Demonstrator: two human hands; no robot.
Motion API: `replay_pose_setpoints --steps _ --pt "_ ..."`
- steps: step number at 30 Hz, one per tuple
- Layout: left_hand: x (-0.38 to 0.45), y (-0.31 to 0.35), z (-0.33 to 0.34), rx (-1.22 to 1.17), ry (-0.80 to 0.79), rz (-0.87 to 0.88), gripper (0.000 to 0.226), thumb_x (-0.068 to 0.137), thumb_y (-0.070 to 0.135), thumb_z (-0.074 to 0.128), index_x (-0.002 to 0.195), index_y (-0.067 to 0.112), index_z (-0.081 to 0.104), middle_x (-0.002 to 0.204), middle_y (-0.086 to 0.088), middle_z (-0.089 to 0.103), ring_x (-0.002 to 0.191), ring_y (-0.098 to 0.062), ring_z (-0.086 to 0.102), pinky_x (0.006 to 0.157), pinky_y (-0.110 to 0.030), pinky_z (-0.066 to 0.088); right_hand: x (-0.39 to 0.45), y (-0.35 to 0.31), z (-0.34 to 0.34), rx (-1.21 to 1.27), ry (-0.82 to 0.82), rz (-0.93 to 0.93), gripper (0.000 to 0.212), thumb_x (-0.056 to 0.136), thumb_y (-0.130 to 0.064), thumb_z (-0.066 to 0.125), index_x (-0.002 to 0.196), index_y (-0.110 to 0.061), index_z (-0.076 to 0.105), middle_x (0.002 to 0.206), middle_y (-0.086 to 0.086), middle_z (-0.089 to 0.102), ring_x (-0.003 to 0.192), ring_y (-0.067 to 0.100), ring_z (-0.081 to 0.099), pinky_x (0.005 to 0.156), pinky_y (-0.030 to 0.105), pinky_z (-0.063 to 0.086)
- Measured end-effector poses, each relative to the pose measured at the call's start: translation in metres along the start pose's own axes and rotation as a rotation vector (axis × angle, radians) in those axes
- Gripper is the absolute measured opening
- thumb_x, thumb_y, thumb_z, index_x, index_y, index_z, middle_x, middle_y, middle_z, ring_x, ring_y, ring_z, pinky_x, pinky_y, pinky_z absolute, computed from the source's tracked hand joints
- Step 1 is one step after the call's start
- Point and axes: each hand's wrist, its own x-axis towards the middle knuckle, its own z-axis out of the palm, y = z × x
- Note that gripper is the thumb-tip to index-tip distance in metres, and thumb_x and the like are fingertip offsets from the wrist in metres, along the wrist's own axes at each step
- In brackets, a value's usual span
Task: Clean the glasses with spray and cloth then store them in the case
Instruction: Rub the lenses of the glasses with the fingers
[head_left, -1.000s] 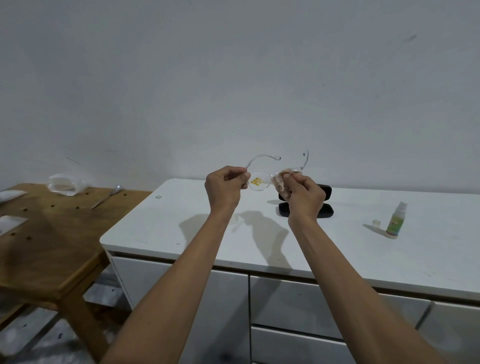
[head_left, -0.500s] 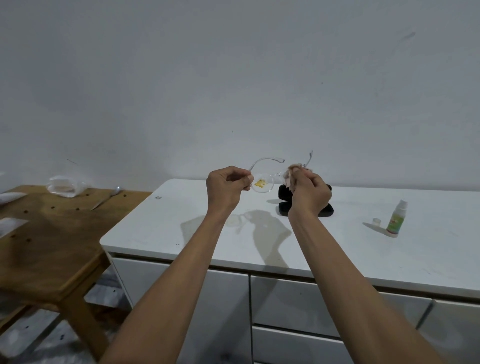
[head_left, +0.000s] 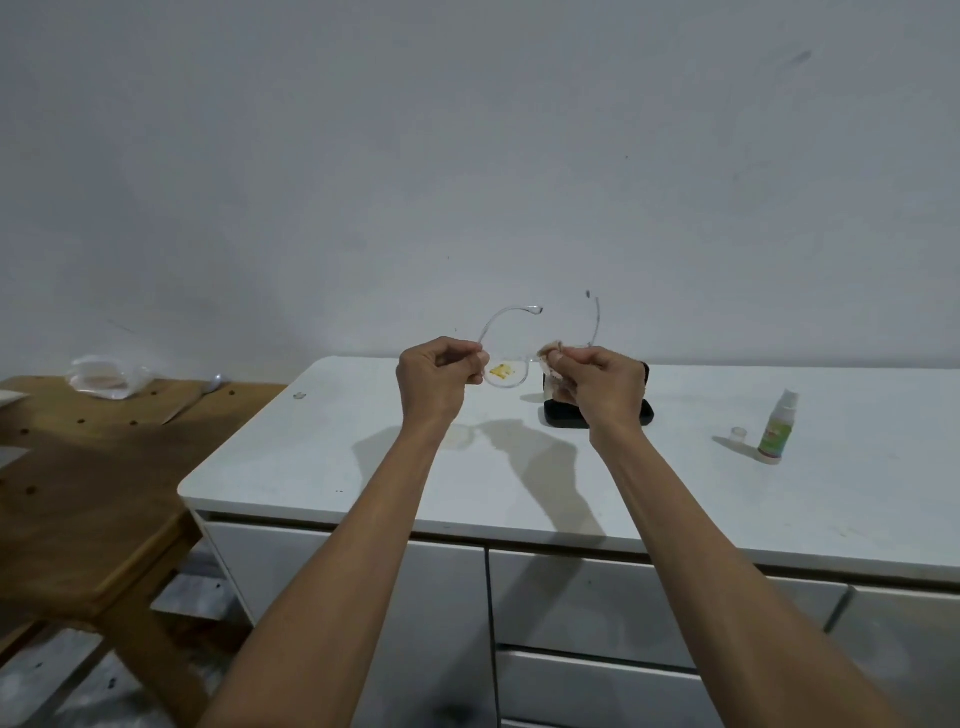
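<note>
Above the white cabinet (head_left: 363, 457) we pinch the glasses (head_left: 506, 375) by their frame in our left hand (head_left: 435, 378), while our right hand (head_left: 597, 387) presses the cloth (head_left: 551, 364) around one lens; rub gently, supporting the frame.

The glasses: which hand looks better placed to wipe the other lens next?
Probably the right hand: it already pinches the cloth on the glasses, while the left hand steadies the frame.
</note>
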Motion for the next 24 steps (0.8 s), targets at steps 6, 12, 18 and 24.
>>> replay_pose_setpoints --steps 6,12,18,24 --pt "-0.004 -0.008 -0.003 0.052 -0.081 -0.042 0.011 0.078 -0.006 0.080 0.077 0.004 0.076 0.073 -0.012 0.073 0.058 -0.022 0.064 0.066 -0.029 0.060 -0.004 0.009 -0.007 -0.156 0.116 -0.099 0.009 0.078 -0.015 0.086 0.081 -0.009 0.081 0.065 0.001 0.072 0.052 0.004 0.063 0.064 0.015 0.051" --pt "-0.002 0.000 -0.005 0.021 -0.111 0.004 0.008 0.078 -0.006 0.081 0.080 0.000 0.075 0.079 -0.012 0.075 0.063 -0.022 0.067 0.067 -0.030 0.060 0.002 0.007 0.002 0.079 0.211 -0.102 0.008 0.080 -0.007 0.083 0.088 -0.007 0.081 0.076 -0.008 0.076 0.074 -0.001 0.071 0.086 0.023 0.058" --pt "-0.001 0.013 0.006 -0.010 -0.102 0.079 0.009 0.078 -0.005 0.081 0.080 0.001 0.076 0.080 -0.017 0.076 0.064 -0.023 0.067 0.069 -0.033 0.061 0.007 -0.001 0.021 0.476 0.139 -0.003 0.024 0.084 0.010 0.075 0.072 -0.009 0.066 0.090 0.009 0.075 0.092 0.026 0.073 0.093 0.047 0.061" --pt "-0.001 0.011 0.012 0.006 -0.061 0.129 0.008 0.079 0.002 0.084 0.081 0.007 0.079 0.079 -0.016 0.077 0.062 -0.023 0.068 0.074 -0.039 0.061 0.010 0.003 0.020 0.404 0.087 -0.009 0.019 0.086 0.007 0.075 0.077 -0.007 0.066 0.109 0.023 0.074 0.088 0.025 0.074 0.070 0.029 0.062"
